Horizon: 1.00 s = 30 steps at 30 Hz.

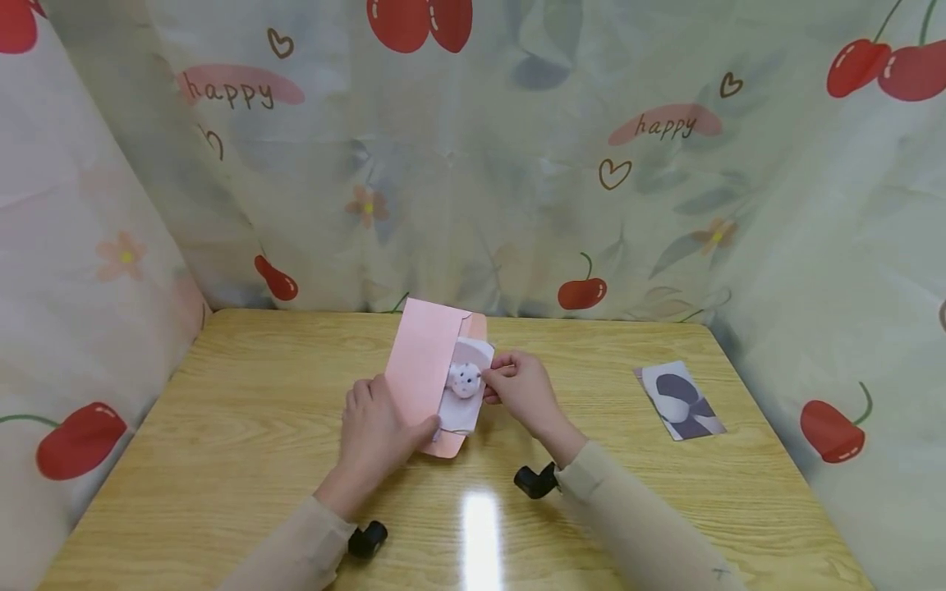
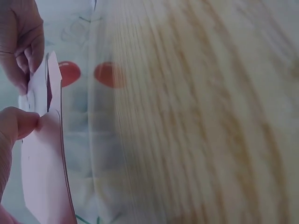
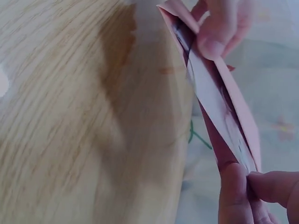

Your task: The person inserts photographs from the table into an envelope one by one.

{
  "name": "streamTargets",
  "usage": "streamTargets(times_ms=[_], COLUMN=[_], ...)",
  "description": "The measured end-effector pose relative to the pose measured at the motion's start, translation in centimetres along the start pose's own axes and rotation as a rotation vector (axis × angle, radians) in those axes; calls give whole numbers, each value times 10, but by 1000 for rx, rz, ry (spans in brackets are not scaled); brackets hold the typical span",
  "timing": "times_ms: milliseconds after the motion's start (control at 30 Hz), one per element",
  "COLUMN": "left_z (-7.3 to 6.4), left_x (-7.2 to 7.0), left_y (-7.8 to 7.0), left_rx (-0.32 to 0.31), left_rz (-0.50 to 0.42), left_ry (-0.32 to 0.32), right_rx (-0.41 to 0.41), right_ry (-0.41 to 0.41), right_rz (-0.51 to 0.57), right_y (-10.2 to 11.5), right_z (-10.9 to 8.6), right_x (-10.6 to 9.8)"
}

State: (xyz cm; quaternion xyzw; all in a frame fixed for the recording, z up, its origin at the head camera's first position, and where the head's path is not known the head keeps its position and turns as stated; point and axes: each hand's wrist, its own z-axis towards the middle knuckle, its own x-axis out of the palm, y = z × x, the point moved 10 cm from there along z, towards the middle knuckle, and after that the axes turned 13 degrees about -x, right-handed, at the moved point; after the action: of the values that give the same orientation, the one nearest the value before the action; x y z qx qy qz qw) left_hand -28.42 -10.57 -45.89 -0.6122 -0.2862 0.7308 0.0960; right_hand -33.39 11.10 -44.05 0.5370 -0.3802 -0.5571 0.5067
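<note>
A pink envelope is held tilted above the table, its opening on the right side. My left hand grips its lower left part; the thumb presses the front near the opening in the left wrist view. Partway out of the envelope shows a white card with a spotted white figure printed on it. My right hand pinches the card's outer edge between thumb and fingers. The right wrist view looks into the envelope's open side, with the card between its two pink layers.
On the right side of the wooden table lies a picture card in purple-grey and white. Behind the table hangs a curtain printed with cherries. Black wrist devices sit beside both sleeves.
</note>
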Motion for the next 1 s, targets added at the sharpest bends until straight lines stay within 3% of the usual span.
streamTargets(times_ms=[267, 1000], left_z=[0, -1], left_x=[5, 7], left_y=[0, -1], left_rx=[-33, -22], left_rz=[-7, -38], left_ry=[46, 59], right_rx=[-4, 10], right_ry=[-37, 56], right_rz=[30, -13], right_y=[-14, -21], right_z=[4, 4], right_x=[10, 39])
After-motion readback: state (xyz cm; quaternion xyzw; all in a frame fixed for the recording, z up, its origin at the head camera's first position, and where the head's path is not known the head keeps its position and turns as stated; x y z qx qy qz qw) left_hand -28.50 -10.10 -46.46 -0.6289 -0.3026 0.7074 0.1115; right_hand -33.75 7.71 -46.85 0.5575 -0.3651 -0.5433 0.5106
